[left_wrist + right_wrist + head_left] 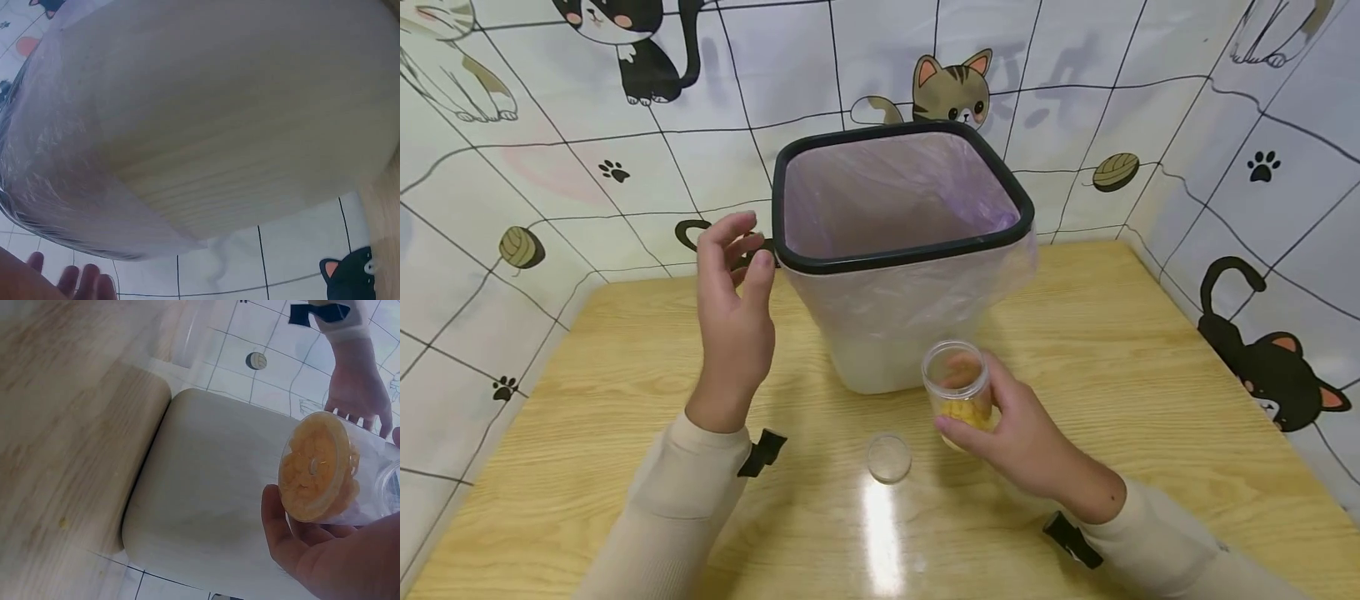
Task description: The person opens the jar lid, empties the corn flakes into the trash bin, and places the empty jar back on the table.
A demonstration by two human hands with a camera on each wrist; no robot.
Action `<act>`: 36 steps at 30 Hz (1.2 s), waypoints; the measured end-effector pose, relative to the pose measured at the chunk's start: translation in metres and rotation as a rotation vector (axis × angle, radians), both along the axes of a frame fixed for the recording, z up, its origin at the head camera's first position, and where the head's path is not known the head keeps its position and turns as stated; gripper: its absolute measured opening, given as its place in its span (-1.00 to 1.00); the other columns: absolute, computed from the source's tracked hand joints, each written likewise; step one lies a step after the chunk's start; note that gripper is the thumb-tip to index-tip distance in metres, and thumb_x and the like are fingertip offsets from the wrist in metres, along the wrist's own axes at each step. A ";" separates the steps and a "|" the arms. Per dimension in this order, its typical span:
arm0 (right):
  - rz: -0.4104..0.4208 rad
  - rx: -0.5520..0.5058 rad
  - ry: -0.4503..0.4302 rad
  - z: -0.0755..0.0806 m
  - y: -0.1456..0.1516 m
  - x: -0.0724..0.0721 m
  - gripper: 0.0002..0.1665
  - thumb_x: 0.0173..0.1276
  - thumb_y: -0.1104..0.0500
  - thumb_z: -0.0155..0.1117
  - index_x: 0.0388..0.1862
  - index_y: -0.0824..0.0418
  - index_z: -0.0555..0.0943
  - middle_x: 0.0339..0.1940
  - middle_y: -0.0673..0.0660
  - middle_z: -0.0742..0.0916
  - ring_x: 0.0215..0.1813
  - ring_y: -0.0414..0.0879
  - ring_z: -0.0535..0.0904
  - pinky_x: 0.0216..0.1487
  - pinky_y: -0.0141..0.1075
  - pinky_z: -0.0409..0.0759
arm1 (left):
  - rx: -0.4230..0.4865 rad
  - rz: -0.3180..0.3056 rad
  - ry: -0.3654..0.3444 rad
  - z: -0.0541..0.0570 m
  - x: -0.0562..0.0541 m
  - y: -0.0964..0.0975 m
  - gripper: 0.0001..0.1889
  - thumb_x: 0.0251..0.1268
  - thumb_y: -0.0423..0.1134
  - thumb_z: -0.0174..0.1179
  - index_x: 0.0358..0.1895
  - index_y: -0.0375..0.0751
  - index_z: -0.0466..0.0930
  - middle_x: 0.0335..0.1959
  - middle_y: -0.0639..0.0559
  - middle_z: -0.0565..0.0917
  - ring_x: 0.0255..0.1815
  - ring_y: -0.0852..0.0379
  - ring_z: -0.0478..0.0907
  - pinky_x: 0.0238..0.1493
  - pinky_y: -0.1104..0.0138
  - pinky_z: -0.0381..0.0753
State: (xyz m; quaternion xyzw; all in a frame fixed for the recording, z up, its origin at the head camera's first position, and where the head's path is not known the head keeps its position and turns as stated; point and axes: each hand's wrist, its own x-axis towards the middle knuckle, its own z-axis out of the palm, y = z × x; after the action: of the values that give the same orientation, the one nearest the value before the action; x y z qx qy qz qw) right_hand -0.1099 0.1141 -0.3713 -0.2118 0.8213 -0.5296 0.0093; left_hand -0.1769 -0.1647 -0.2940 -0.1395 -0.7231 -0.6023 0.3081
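Observation:
My right hand (1030, 437) grips a clear plastic jar (957, 379) in front of the bin. Small yellow pieces (312, 469) fill its bottom part, and the jar's mouth is uncovered. On the table to the left of the jar lies a round clear lid (889, 458). Beside the left rim of the trash bin (895, 317), my left hand (733, 325) is raised with loosely bent fingers and nothing in it. The bin is whitish, with a black rim and a thin purplish liner bag (895, 187) inside.
The wooden table (1075, 333) carries the bin near its back edge. Behind and at both sides hangs a white gridded cloth (700, 183) printed with cats, paws and yarn balls. A bright light reflection lies on the table below the lid.

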 end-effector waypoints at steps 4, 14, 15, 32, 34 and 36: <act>0.006 0.012 -0.004 -0.002 -0.003 0.000 -0.37 0.31 0.15 0.40 0.30 -0.02 0.36 0.04 0.03 0.68 -0.01 -0.12 0.62 -0.04 -0.30 0.63 | 0.097 -0.125 -0.115 0.007 -0.006 0.002 -0.37 0.34 -0.01 0.00 0.45 -0.11 0.24 0.43 -0.03 0.30 0.43 0.00 0.27 0.44 0.08 0.25; 0.042 -0.009 -0.051 -0.003 -0.005 -0.001 -0.38 0.32 0.18 0.38 0.31 0.02 0.37 0.07 0.09 0.70 0.07 -0.06 0.68 -0.07 -0.31 0.65 | 0.181 -0.226 -0.149 0.022 -0.013 0.025 -0.36 0.35 -0.26 -0.05 0.52 -0.13 0.12 0.54 0.03 0.17 0.28 0.03 0.44 0.32 0.17 0.40; 0.040 -0.009 -0.050 -0.003 -0.005 -0.001 -0.38 0.32 0.17 0.38 0.31 0.02 0.37 0.08 0.09 0.70 0.08 -0.06 0.67 -0.06 -0.31 0.65 | 0.189 -0.219 -0.153 0.022 -0.012 0.027 -0.36 0.34 -0.29 -0.06 0.52 -0.13 0.13 0.53 0.04 0.18 0.23 0.05 0.46 0.28 0.19 0.42; 0.012 -0.009 0.034 0.023 0.001 -0.002 -0.37 0.32 0.23 0.38 0.31 0.05 0.36 0.05 0.09 0.65 -0.04 -0.11 0.66 -0.07 -0.30 0.65 | 0.221 -0.244 -0.173 0.016 -0.012 0.026 -0.38 0.37 -0.25 -0.10 0.52 -0.08 0.11 0.47 0.02 0.26 0.30 0.16 0.36 0.38 0.23 0.29; 0.023 -0.020 0.033 0.030 0.006 -0.003 -0.38 0.34 0.26 0.35 0.31 0.05 0.35 0.06 0.10 0.63 -0.06 -0.11 0.64 -0.10 -0.30 0.65 | 0.230 -0.253 -0.190 0.015 -0.012 0.026 -0.39 0.39 -0.24 -0.11 0.51 -0.05 0.10 0.43 0.03 0.30 0.34 0.18 0.33 0.41 0.23 0.25; 0.023 -0.025 0.035 0.037 0.013 -0.005 -0.40 0.35 0.29 0.33 0.31 0.06 0.35 0.09 0.11 0.60 -0.05 -0.10 0.62 -0.13 -0.30 0.64 | 0.229 -0.255 -0.204 0.014 -0.011 0.027 -0.40 0.42 -0.22 -0.12 0.52 -0.02 0.08 0.42 0.05 0.31 0.37 0.20 0.31 0.44 0.23 0.22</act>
State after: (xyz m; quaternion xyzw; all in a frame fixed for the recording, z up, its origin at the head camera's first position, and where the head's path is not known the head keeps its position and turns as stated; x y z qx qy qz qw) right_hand -0.1149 0.1270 -0.3339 -0.2307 0.8121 -0.5360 -0.0016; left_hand -0.1880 -0.1380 -0.2800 -0.1322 -0.6538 -0.7258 0.1682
